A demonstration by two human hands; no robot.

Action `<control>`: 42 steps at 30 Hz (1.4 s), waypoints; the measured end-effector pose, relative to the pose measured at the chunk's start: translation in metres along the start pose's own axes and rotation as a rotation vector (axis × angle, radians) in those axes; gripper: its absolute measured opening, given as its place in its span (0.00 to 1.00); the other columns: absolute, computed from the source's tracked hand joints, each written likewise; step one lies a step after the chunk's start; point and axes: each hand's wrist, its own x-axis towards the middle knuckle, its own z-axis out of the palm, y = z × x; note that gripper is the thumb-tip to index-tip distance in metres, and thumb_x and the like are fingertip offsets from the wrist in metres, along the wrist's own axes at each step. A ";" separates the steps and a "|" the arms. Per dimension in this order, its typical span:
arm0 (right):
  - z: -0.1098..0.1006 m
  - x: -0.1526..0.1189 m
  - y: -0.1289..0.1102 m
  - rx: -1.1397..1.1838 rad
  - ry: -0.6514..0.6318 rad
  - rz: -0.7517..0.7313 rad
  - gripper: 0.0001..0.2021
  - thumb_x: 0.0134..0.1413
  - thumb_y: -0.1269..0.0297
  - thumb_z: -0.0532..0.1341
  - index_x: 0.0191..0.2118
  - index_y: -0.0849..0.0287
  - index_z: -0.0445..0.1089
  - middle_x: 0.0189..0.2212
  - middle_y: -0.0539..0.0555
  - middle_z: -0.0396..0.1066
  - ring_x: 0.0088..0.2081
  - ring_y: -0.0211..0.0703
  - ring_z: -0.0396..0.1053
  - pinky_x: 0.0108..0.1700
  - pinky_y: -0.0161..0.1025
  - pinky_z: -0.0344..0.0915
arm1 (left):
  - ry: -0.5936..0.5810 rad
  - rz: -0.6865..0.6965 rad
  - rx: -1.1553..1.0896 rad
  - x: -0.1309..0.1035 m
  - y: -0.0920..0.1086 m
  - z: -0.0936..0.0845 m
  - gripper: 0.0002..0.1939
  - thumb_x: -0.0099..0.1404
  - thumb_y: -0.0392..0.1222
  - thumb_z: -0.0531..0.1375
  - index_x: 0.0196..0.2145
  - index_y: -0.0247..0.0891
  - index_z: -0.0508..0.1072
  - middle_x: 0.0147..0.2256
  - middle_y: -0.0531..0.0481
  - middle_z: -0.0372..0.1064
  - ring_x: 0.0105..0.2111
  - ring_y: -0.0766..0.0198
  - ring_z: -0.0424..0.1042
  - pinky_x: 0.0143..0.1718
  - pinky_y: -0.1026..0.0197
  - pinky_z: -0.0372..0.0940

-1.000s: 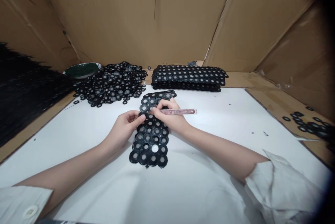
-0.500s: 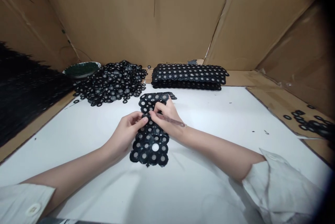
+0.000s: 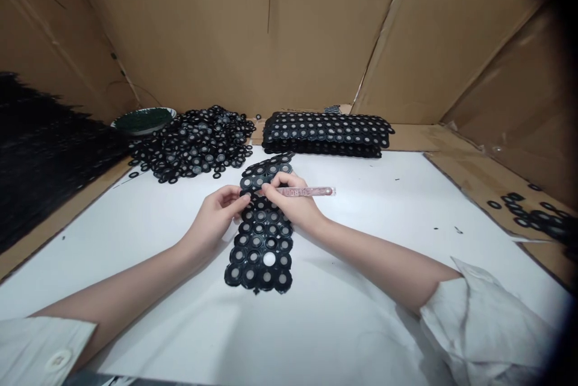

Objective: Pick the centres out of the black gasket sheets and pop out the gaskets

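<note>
A: Grip?
B: Left hand (image 3: pixel 217 210) pinches left edge of black ring sheet (image 3: pixel 259 241), centre of frame; right hand (image 3: pixel 297 205) grips pinkish tool (image 3: pixel 311 191), its end at the sheet
A: Upper left?
B: Loose ring pile (image 3: pixel 194 142), beside green-filled dish (image 3: pixel 143 120)

Pinkish tool (image 3: pixel 309 191) swung back near level, black sheet (image 3: pixel 261 217) slanting at far end

Around mid-frame, the left hand (image 3: pixel 226 206) pinches the left edge of a black sheet of joined rings (image 3: pixel 258 262) on a white desk (image 3: pixel 361 332), and the right hand (image 3: pixel 295 200) grips a pinkish-handled tool (image 3: pixel 313 191) over it. Upper left there's a big ring pile (image 3: pixel 198 142) beside a dish (image 3: pixel 145 132), dark green inside. Bulky folded stack (image 3: pixel 327 130) sits upper center-right.
</note>
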 end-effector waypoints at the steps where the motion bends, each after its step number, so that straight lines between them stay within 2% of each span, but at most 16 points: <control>1: 0.000 -0.001 -0.001 -0.016 0.002 -0.006 0.12 0.49 0.59 0.56 0.19 0.58 0.59 0.23 0.48 0.62 0.36 0.40 0.61 0.41 0.39 0.55 | -0.011 -0.010 -0.005 0.000 0.000 0.000 0.09 0.53 0.45 0.60 0.28 0.37 0.68 0.25 0.55 0.62 0.24 0.70 0.58 0.27 0.65 0.53; 5: 0.000 -0.003 -0.004 -0.084 -0.003 -0.033 0.11 0.48 0.60 0.57 0.20 0.58 0.59 0.24 0.48 0.60 0.36 0.40 0.59 0.40 0.38 0.55 | -0.037 -0.081 -0.026 -0.005 0.003 0.001 0.09 0.54 0.45 0.59 0.28 0.35 0.69 0.25 0.54 0.63 0.24 0.69 0.59 0.28 0.64 0.53; 9: 0.004 -0.004 -0.003 -0.172 -0.007 -0.128 0.11 0.47 0.66 0.56 0.19 0.58 0.56 0.27 0.49 0.56 0.32 0.38 0.58 0.36 0.37 0.56 | -0.020 -0.130 -0.023 -0.011 0.005 0.005 0.08 0.53 0.43 0.60 0.24 0.35 0.67 0.21 0.56 0.59 0.22 0.70 0.57 0.25 0.65 0.51; 14: 0.001 0.001 0.001 -0.191 -0.017 -0.156 0.11 0.47 0.66 0.56 0.19 0.58 0.56 0.27 0.49 0.56 0.32 0.39 0.59 0.35 0.37 0.56 | -0.108 -0.163 -0.049 -0.013 0.007 0.008 0.09 0.55 0.45 0.58 0.28 0.36 0.66 0.26 0.53 0.62 0.27 0.66 0.61 0.29 0.64 0.54; 17: -0.004 0.006 0.005 -0.076 -0.085 -0.087 0.12 0.47 0.63 0.56 0.18 0.58 0.56 0.23 0.48 0.59 0.31 0.39 0.60 0.36 0.37 0.57 | -0.090 -0.114 0.034 -0.009 0.006 0.005 0.11 0.55 0.47 0.58 0.25 0.36 0.65 0.23 0.54 0.60 0.24 0.68 0.58 0.27 0.64 0.53; 20: -0.005 0.009 0.010 0.173 -0.147 0.054 0.12 0.47 0.61 0.55 0.18 0.58 0.55 0.19 0.46 0.59 0.27 0.37 0.61 0.32 0.35 0.57 | -0.033 -0.066 0.060 -0.005 0.003 0.002 0.13 0.54 0.48 0.59 0.23 0.37 0.63 0.20 0.56 0.57 0.21 0.69 0.56 0.24 0.65 0.51; 22: -0.004 0.010 0.012 0.317 -0.141 0.118 0.12 0.46 0.63 0.55 0.18 0.58 0.52 0.18 0.46 0.59 0.26 0.36 0.62 0.29 0.34 0.56 | 0.007 -0.059 0.037 -0.003 0.002 0.000 0.13 0.55 0.48 0.58 0.22 0.37 0.62 0.20 0.56 0.57 0.20 0.70 0.57 0.23 0.65 0.51; 25: -0.002 0.010 0.013 0.388 -0.135 0.129 0.12 0.44 0.67 0.55 0.17 0.58 0.50 0.17 0.45 0.57 0.26 0.36 0.64 0.29 0.33 0.56 | 0.060 -0.075 0.004 -0.001 0.002 0.000 0.10 0.54 0.45 0.59 0.26 0.38 0.63 0.19 0.57 0.60 0.20 0.70 0.59 0.22 0.66 0.52; 27: -0.002 0.010 0.012 0.363 -0.138 0.110 0.12 0.44 0.68 0.55 0.17 0.58 0.50 0.17 0.45 0.57 0.27 0.37 0.64 0.30 0.33 0.56 | 0.049 -0.106 0.001 -0.001 0.004 0.000 0.09 0.52 0.44 0.61 0.29 0.38 0.66 0.20 0.56 0.64 0.20 0.69 0.62 0.22 0.66 0.53; 31: -0.004 0.006 0.009 0.241 -0.152 0.048 0.11 0.48 0.66 0.53 0.19 0.58 0.52 0.19 0.45 0.57 0.27 0.36 0.62 0.31 0.34 0.56 | -0.091 -0.106 -0.020 0.000 0.005 -0.002 0.13 0.50 0.43 0.63 0.34 0.35 0.71 0.29 0.48 0.72 0.30 0.62 0.69 0.29 0.63 0.59; 34: -0.006 0.004 0.007 0.144 -0.188 -0.011 0.12 0.50 0.62 0.53 0.20 0.58 0.52 0.20 0.46 0.58 0.28 0.37 0.61 0.32 0.35 0.56 | -0.078 -0.101 -0.029 0.001 0.002 -0.003 0.15 0.50 0.44 0.63 0.36 0.36 0.73 0.34 0.46 0.73 0.33 0.59 0.70 0.34 0.60 0.60; 37: -0.006 0.002 0.005 0.016 -0.173 -0.070 0.12 0.51 0.62 0.53 0.20 0.58 0.52 0.22 0.47 0.57 0.28 0.37 0.59 0.33 0.36 0.56 | -0.072 -0.125 -0.037 0.001 0.000 -0.004 0.13 0.49 0.43 0.64 0.34 0.36 0.74 0.33 0.46 0.73 0.33 0.60 0.70 0.35 0.60 0.60; 42: -0.005 -0.002 -0.001 -0.269 -0.199 -0.270 0.09 0.51 0.67 0.51 0.23 0.57 0.53 0.26 0.49 0.55 0.28 0.37 0.57 0.31 0.36 0.56 | -0.123 -0.236 -0.066 0.000 0.006 -0.006 0.09 0.49 0.42 0.64 0.27 0.34 0.73 0.27 0.46 0.73 0.29 0.60 0.70 0.33 0.59 0.61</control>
